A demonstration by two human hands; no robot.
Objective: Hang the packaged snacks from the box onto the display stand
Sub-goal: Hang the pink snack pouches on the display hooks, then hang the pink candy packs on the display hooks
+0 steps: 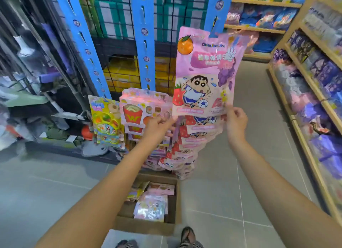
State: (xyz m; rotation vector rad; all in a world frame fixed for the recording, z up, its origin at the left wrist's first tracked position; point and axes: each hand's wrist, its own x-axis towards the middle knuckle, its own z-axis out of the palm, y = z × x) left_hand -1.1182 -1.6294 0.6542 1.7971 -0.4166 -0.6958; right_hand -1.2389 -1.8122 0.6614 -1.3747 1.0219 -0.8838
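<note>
Pinching the pink snack bag [207,72] by its bottom corners, my left hand [159,126] and right hand [236,122] hold it up against the blue strip [216,16]. If its top hole slips off, I think it falls toward the box [146,227].

grey tiled floor [46,183] under me; a cardboard box [144,226] sits on it by my feet [187,235]; snack packs [149,207] lie inside

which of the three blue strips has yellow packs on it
The leftmost blue strip: yellow packs hang at its foot. The middle strip holds pink fries packs, the right strip pink cartoon packs.
</note>
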